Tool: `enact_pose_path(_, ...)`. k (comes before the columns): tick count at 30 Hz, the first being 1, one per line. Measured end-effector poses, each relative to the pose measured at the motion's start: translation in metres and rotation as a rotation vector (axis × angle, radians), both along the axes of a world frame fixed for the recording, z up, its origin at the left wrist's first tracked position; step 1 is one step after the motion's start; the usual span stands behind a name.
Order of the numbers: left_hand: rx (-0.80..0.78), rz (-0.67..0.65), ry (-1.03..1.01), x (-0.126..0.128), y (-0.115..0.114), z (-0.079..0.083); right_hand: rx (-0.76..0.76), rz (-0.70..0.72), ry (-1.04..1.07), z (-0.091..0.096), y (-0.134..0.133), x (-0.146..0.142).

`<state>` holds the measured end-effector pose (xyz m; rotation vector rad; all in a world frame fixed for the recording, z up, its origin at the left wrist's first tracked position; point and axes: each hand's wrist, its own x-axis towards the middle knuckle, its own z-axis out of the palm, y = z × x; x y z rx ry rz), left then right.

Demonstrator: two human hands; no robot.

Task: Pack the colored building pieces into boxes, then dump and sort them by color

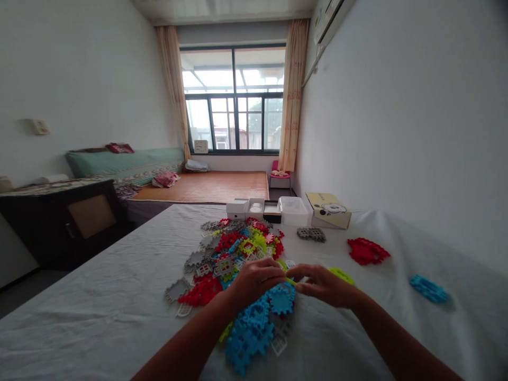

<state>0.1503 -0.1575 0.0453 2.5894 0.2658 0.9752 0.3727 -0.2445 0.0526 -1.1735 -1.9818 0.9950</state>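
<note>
Both hands meet over the right side of a pile of interlocking plastic building pieces [232, 243] in red, grey, blue, white and yellow-green. Between the fingertips shows a thin yellow-green building piece [291, 281], seen nearly edge-on. My left hand [257, 278] pinches its left end, and my right hand [319, 283] grips it from the right. Just below the hands lie blue pieces [250, 338]. Partly behind my right hand is a yellow-green group of pieces [342, 275] on the sheet.
Right of the pile lie a grey stack [311, 234], a red group [367, 251] and a blue group [428, 289]. Along the far edge stand small boxes [237, 208], a clear plastic tub [293, 211] and a yellow cardboard box [328, 210]. A wrinkled white sheet [99, 301] covers the surface.
</note>
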Motion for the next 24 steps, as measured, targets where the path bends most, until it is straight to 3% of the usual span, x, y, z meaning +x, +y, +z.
enact_pose_path(5, 0.003, -0.016, 0.047, 0.002, -0.005, -0.002, 0.009, -0.02, -0.062, -0.001, 0.0, 0.002)
enact_pose_path(7, 0.014, 0.016, 0.107, 0.0, -0.004, -0.001, 0.039, -0.091, -0.125, -0.002, 0.001, 0.014)
enact_pose_path(11, 0.044, 0.129, 0.295, -0.014, 0.009, 0.005, 0.052, -0.33, -0.27, -0.009, 0.002, 0.065)
enact_pose_path(15, 0.034, 0.223, 0.456, -0.03, 0.026, 0.011, -0.048, -0.522, -0.426, -0.027, 0.004, 0.118)
enact_pose_path(19, 0.008, 0.236, 0.588, -0.038, 0.033, 0.011, -0.14, -0.527, -0.467, -0.038, 0.005, 0.137)
enact_pose_path(24, -0.024, 0.171, 0.672, -0.04, 0.034, 0.009, -0.118, -0.541, -0.482, -0.033, 0.005, 0.137)
